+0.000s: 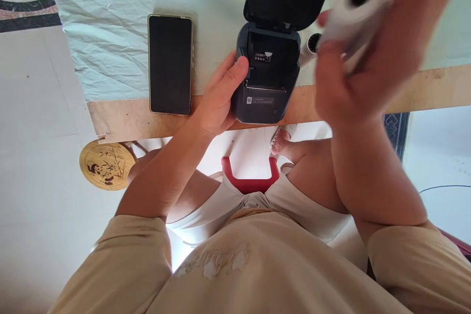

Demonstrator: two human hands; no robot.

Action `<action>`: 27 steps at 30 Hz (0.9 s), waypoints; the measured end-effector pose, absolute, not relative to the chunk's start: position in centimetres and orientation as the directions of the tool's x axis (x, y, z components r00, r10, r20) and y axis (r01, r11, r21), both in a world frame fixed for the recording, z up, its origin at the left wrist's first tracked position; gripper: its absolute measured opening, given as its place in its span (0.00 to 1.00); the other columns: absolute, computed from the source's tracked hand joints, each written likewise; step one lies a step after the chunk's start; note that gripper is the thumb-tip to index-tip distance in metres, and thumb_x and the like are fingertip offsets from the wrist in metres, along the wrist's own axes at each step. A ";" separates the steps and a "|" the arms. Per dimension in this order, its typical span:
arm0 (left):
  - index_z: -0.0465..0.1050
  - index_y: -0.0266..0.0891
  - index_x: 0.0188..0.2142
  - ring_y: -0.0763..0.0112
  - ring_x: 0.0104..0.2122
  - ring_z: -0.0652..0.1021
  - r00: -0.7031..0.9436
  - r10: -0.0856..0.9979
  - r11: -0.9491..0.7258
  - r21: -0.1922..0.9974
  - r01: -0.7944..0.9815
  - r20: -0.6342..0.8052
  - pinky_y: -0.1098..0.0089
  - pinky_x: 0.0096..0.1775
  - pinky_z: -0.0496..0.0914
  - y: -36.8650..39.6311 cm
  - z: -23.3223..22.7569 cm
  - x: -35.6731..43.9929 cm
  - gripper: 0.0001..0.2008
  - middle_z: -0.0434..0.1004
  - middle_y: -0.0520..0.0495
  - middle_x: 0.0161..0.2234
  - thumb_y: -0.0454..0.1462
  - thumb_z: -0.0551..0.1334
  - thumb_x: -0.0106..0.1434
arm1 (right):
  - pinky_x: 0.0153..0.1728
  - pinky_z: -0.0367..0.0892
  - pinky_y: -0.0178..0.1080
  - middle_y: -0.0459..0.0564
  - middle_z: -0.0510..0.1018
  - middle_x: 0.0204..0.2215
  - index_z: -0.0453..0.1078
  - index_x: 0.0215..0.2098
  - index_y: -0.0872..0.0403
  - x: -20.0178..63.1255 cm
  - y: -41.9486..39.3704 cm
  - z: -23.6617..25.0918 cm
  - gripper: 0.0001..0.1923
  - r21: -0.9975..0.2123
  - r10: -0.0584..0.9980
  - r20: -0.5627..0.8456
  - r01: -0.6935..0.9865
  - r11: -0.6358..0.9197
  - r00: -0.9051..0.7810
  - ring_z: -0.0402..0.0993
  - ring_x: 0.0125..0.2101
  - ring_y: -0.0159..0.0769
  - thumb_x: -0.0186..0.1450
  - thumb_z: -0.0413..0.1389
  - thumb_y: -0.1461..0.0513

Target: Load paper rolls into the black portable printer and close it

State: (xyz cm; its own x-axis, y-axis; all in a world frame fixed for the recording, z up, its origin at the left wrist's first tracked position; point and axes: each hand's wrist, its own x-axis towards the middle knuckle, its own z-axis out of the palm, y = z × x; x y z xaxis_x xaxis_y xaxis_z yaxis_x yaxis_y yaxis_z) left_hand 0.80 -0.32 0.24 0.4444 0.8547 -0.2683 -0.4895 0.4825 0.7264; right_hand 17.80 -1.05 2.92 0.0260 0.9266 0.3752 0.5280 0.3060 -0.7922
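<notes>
The left hand (221, 95) is cupped half-open against the side of the open dark printer (268, 76) at the table's (121, 120) edge; the right hand (368, 54), blurred, is raised above it, fingers closed round a white paper roll (355, 7).

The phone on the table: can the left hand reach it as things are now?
Probably yes. The phone lies bare just beside the left hand, nothing between them, but that hand rests on the printer and must let go first.
</notes>
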 end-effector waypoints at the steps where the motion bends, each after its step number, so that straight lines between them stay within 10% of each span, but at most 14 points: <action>1: 0.67 0.42 0.37 0.69 0.34 0.74 0.431 0.864 0.466 0.734 -0.494 -0.259 0.70 0.32 0.66 -0.3 0.2 0.8 0.11 0.73 0.49 0.35 0.44 0.52 0.59 | 0.52 0.59 0.41 0.38 0.62 0.51 0.54 0.54 0.40 17.2 -1.2 2.9 0.26 -0.624 0.855 0.508 0.637 0.452 -0.108 0.60 0.49 0.38 0.57 0.50 0.61; 4: 0.69 0.40 0.37 0.71 0.33 0.75 0.414 0.885 0.418 0.753 -0.508 -0.212 0.72 0.31 0.66 -0.3 0.2 0.9 0.11 0.73 0.48 0.34 0.42 0.52 0.61 | 0.42 0.66 0.39 0.45 0.71 0.42 0.59 0.51 0.45 15.8 -1.2 2.9 0.23 -0.384 0.745 0.616 0.728 0.568 -0.256 0.67 0.43 0.36 0.57 0.51 0.63; 17: 0.67 0.42 0.36 0.75 0.30 0.73 0.415 0.875 0.450 0.735 -0.507 -0.249 0.73 0.31 0.66 -0.4 0.3 0.4 0.09 0.71 0.51 0.32 0.43 0.55 0.59 | 0.38 0.66 0.43 0.43 0.75 0.37 0.66 0.26 0.48 15.5 -0.9 2.4 0.09 -0.347 0.795 0.541 0.788 0.508 -0.274 0.71 0.39 0.39 0.52 0.54 0.70; 27: 0.65 0.43 0.37 0.76 0.29 0.73 0.414 0.888 0.421 0.712 -0.562 -0.199 0.74 0.31 0.67 -0.2 -0.4 0.3 0.10 0.71 0.53 0.30 0.39 0.60 0.54 | 0.27 0.62 0.39 0.46 0.71 0.25 0.71 0.27 0.48 14.9 -2.3 2.6 0.07 -0.331 0.721 0.616 0.726 0.603 -0.318 0.64 0.27 0.32 0.55 0.55 0.66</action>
State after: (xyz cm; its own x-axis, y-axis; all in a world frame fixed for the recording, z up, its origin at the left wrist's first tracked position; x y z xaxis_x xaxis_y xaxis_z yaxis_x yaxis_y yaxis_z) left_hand 0.26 -0.15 -0.37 0.4137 0.8884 -0.1989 -0.5617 0.4210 0.7122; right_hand 14.85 -2.31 2.60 -0.3185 0.7209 0.6156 0.7261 0.6030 -0.3305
